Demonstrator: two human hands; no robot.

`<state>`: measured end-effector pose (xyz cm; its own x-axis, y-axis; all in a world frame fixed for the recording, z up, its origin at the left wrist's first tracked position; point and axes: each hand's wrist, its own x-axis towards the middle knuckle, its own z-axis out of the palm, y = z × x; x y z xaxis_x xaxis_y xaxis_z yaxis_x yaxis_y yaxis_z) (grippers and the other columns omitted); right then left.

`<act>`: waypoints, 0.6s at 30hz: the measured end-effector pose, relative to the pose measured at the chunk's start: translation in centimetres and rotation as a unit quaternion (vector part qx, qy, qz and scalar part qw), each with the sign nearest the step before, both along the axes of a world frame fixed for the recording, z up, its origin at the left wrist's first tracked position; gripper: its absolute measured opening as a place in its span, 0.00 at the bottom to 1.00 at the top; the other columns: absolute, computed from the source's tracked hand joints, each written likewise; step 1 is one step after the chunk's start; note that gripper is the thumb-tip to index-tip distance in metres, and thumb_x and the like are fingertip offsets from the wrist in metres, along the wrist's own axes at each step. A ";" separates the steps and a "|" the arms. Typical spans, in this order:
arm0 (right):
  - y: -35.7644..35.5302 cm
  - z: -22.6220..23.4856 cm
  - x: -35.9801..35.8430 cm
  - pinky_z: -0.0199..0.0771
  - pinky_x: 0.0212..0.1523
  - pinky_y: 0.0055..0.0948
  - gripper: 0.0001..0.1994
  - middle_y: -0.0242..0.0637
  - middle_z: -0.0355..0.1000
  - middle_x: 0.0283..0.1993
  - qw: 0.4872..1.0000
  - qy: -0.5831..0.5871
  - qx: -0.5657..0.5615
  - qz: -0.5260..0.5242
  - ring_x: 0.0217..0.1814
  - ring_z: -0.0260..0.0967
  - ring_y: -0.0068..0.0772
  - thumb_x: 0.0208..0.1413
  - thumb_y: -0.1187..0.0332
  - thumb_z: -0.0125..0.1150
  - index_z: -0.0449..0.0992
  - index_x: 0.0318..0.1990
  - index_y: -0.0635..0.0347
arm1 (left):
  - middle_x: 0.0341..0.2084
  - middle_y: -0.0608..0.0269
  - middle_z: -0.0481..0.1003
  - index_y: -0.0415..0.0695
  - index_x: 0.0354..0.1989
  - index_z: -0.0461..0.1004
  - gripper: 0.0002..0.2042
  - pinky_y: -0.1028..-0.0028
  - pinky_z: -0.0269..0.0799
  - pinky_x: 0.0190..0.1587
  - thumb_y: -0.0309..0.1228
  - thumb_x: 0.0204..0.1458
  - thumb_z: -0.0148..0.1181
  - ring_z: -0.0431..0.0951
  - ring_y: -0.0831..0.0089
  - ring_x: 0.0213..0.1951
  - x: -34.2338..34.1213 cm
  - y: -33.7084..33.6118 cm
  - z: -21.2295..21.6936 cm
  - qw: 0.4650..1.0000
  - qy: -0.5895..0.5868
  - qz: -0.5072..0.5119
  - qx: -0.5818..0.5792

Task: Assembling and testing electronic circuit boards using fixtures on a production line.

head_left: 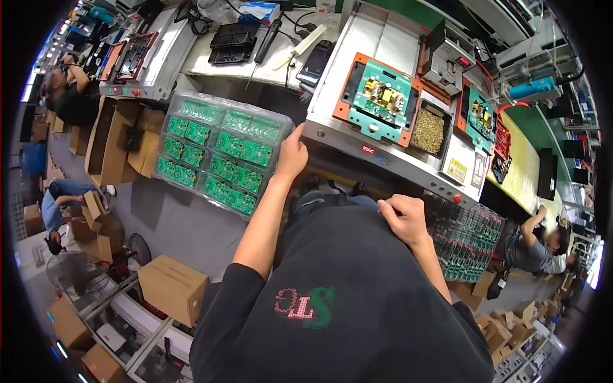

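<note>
My left hand [292, 155] is at the right edge of a clear plastic tray [220, 110], close to the white machine's front left corner. Its fingers look curled, but their inner side is hidden. Green circuit boards [236, 171] lie in rows in the tray's pockets. My right hand [406, 218] is a loose fist in front of the machine, and nothing shows in it. On the machine [341, 108], an orange-framed fixture [355, 115] carries a green holder and a populated circuit board [385, 96]. A second board [480, 116] sits in a similar fixture farther right.
Between the fixtures stands a black bin of small brass-coloured parts [428, 131]. A red button [457, 199] is on the machine's front. More filled trays [463, 236] are low at the right. Cardboard boxes [172, 288] and other people are around.
</note>
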<state>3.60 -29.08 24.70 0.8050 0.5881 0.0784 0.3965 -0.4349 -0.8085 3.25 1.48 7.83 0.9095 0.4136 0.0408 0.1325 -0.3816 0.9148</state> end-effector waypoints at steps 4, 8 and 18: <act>2.3 0.2 -1.2 0.66 0.22 0.30 0.09 0.38 0.73 0.19 1.000 -0.012 -0.011 -0.023 0.19 0.70 0.33 0.55 0.74 0.67 0.79 0.24 0.65 | 0.32 0.32 0.75 0.35 0.56 0.73 0.23 0.51 0.73 0.43 0.18 0.49 0.47 0.78 0.37 0.39 0.6 1.1 0.1 0.998 -0.028 -0.034 0.039; 3.9 0.1 -2.2 0.68 0.22 0.32 0.10 0.38 0.72 0.20 0.999 -0.035 -0.025 -0.019 0.20 0.72 0.37 0.55 0.71 0.69 0.78 0.23 0.62 | 0.31 0.32 0.76 0.36 0.55 0.73 0.22 0.47 0.71 0.42 0.19 0.48 0.50 0.77 0.35 0.39 0.2 1.2 0.9 0.996 0.042 -0.055 0.058; 5.2 -0.3 -2.3 0.69 0.23 0.37 0.15 0.37 0.70 0.21 0.997 -0.069 -0.024 -0.022 0.22 0.71 0.43 0.57 0.64 0.67 0.73 0.20 0.57 | 0.35 0.34 0.79 0.28 0.64 0.66 0.27 0.60 0.76 0.40 0.19 0.51 0.51 0.82 0.48 0.34 0.9 1.0 -0.5 0.996 0.053 -0.078 0.010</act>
<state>1.25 -23.87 24.41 0.8138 0.5578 0.1631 0.4820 -0.4911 -0.7256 4.15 2.48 7.29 0.9623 0.2672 -0.0511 0.1650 -0.4238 0.8906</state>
